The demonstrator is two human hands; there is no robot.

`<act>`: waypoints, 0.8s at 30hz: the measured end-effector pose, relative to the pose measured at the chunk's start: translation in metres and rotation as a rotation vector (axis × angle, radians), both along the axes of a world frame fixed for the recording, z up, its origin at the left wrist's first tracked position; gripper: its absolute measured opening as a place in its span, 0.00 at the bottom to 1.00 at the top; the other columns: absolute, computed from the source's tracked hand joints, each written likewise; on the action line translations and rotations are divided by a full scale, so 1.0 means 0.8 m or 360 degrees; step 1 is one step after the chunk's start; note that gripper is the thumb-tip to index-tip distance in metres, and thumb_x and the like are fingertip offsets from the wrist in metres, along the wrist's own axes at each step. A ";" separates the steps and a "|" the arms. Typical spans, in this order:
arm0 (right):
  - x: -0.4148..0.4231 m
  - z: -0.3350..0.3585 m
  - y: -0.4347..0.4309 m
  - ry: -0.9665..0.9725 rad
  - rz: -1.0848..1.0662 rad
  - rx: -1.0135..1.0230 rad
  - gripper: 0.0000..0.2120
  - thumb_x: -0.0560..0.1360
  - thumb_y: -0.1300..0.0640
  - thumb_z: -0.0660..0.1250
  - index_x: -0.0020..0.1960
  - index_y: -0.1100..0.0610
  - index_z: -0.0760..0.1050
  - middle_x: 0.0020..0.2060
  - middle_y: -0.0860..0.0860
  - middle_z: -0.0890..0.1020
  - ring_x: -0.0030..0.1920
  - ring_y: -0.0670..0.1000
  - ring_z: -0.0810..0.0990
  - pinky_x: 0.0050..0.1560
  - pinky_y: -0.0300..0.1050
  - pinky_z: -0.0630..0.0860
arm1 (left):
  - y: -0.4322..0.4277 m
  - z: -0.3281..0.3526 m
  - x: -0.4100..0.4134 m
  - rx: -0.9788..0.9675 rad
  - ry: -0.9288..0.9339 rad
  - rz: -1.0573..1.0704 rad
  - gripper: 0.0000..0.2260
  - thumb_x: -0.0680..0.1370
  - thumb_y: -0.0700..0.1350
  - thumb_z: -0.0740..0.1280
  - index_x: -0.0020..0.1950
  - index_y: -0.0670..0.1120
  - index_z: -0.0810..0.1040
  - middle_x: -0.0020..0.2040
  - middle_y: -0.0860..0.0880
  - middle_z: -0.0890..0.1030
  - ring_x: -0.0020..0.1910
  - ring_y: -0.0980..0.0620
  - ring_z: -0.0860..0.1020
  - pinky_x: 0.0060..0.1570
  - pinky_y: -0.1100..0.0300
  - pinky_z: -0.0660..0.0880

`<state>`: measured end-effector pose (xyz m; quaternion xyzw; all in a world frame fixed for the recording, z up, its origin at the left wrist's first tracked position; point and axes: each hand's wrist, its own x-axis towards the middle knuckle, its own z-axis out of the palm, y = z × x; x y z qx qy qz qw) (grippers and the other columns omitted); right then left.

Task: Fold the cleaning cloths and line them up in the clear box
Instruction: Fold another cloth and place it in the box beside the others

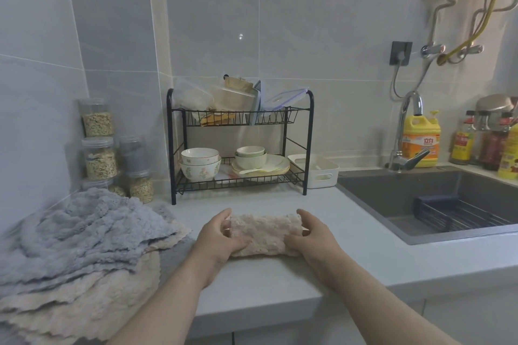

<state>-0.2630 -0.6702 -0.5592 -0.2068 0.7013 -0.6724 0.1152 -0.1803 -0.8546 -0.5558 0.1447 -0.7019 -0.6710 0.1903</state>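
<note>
The left hand [221,237] and right hand [312,235] are gripping opposite ends of a folded beige cloth [266,234], which is lying on the counter [280,280] with its long axis running left to right, near a pile of cloths [84,238].

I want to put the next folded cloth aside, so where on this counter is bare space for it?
Bare counter lies between the folded cloth and the dish rack, and a wider patch between the right hand and the sink. The left side is crowded by the pile of cloths, with jars behind it.
</note>
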 end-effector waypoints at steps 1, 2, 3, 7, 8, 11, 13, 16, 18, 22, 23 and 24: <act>0.001 0.000 0.000 0.0003 -0.0005 0.0013 0.20 0.68 0.73 0.64 0.55 0.57 0.78 0.50 0.60 0.83 0.44 0.54 0.82 0.39 0.42 0.78 | 0.001 0.000 0.000 -0.0023 0.0006 0.0000 0.28 0.69 0.28 0.73 0.66 0.44 0.73 0.58 0.46 0.76 0.56 0.49 0.74 0.41 0.60 0.78; 0.002 -0.001 0.000 0.0031 -0.0026 0.0060 0.20 0.66 0.74 0.62 0.52 0.57 0.79 0.46 0.59 0.84 0.41 0.54 0.82 0.38 0.43 0.78 | 0.000 -0.002 0.000 -0.0108 0.0003 0.0017 0.23 0.68 0.28 0.73 0.60 0.42 0.77 0.53 0.42 0.81 0.51 0.46 0.78 0.44 0.52 0.80; 0.002 -0.001 -0.001 0.0088 -0.0073 0.0140 0.19 0.66 0.74 0.62 0.49 0.57 0.79 0.43 0.57 0.84 0.40 0.53 0.81 0.37 0.42 0.77 | 0.001 -0.002 0.000 -0.0221 -0.0001 0.0030 0.18 0.67 0.28 0.73 0.54 0.42 0.78 0.49 0.39 0.83 0.46 0.43 0.81 0.46 0.46 0.79; 0.006 0.001 -0.005 0.0378 -0.0132 0.0512 0.15 0.66 0.69 0.63 0.48 0.54 0.72 0.39 0.49 0.78 0.40 0.48 0.74 0.36 0.39 0.70 | 0.013 0.001 0.005 -0.0526 -0.0100 -0.0066 0.22 0.68 0.32 0.73 0.54 0.52 0.72 0.42 0.47 0.80 0.34 0.53 0.78 0.37 0.60 0.77; 0.008 0.001 -0.007 0.0366 -0.0115 0.0542 0.16 0.66 0.68 0.64 0.50 0.54 0.71 0.39 0.49 0.77 0.39 0.47 0.74 0.35 0.38 0.69 | 0.015 0.000 0.004 -0.0602 -0.0125 -0.0108 0.24 0.68 0.33 0.73 0.57 0.53 0.70 0.41 0.50 0.79 0.31 0.57 0.75 0.32 0.66 0.73; 0.009 0.003 -0.009 0.0296 -0.0043 0.0538 0.20 0.65 0.65 0.65 0.54 0.51 0.70 0.42 0.49 0.78 0.40 0.47 0.75 0.36 0.37 0.72 | 0.016 -0.001 0.004 -0.0738 -0.0109 -0.0093 0.24 0.69 0.33 0.72 0.59 0.52 0.70 0.39 0.53 0.77 0.28 0.62 0.72 0.29 0.73 0.69; 0.006 0.001 -0.007 0.0384 -0.0033 0.0586 0.20 0.66 0.65 0.67 0.55 0.50 0.69 0.44 0.49 0.79 0.42 0.47 0.76 0.41 0.39 0.73 | 0.016 0.002 0.007 -0.0659 -0.0041 -0.0052 0.22 0.68 0.30 0.72 0.56 0.49 0.72 0.41 0.54 0.78 0.31 0.64 0.76 0.31 0.74 0.70; 0.006 0.001 -0.003 0.0294 -0.0042 0.0358 0.15 0.70 0.68 0.68 0.54 0.55 0.72 0.43 0.50 0.80 0.41 0.47 0.77 0.39 0.36 0.73 | 0.008 0.005 0.007 -0.0262 0.0050 -0.0006 0.17 0.66 0.27 0.73 0.47 0.45 0.77 0.41 0.49 0.84 0.40 0.54 0.82 0.39 0.66 0.77; 0.005 0.002 -0.002 0.0120 0.0000 0.0063 0.11 0.72 0.71 0.67 0.52 0.59 0.75 0.39 0.53 0.82 0.37 0.50 0.77 0.35 0.38 0.73 | 0.000 0.006 0.004 -0.0012 0.0063 0.0009 0.13 0.68 0.26 0.71 0.45 0.43 0.78 0.40 0.47 0.84 0.43 0.47 0.81 0.44 0.58 0.77; 0.001 0.002 -0.002 0.0022 -0.0010 -0.0138 0.08 0.73 0.71 0.68 0.50 0.62 0.78 0.33 0.54 0.80 0.30 0.48 0.74 0.31 0.36 0.70 | -0.002 0.007 0.001 0.0157 0.0091 0.0016 0.11 0.70 0.26 0.69 0.43 0.41 0.80 0.36 0.47 0.84 0.40 0.48 0.80 0.45 0.57 0.75; 0.000 0.002 -0.002 -0.0017 -0.0013 -0.0176 0.08 0.73 0.71 0.68 0.50 0.62 0.78 0.33 0.53 0.81 0.29 0.47 0.76 0.30 0.36 0.71 | -0.002 0.007 0.000 0.0188 0.0090 0.0006 0.10 0.71 0.26 0.68 0.44 0.41 0.80 0.37 0.46 0.84 0.40 0.47 0.81 0.47 0.55 0.75; -0.002 0.002 -0.002 -0.0060 -0.0022 -0.0209 0.09 0.73 0.71 0.68 0.51 0.63 0.78 0.33 0.53 0.82 0.28 0.46 0.77 0.30 0.36 0.72 | -0.002 0.007 0.000 0.0217 0.0091 -0.0014 0.10 0.71 0.27 0.68 0.45 0.41 0.80 0.39 0.45 0.85 0.42 0.45 0.81 0.50 0.52 0.75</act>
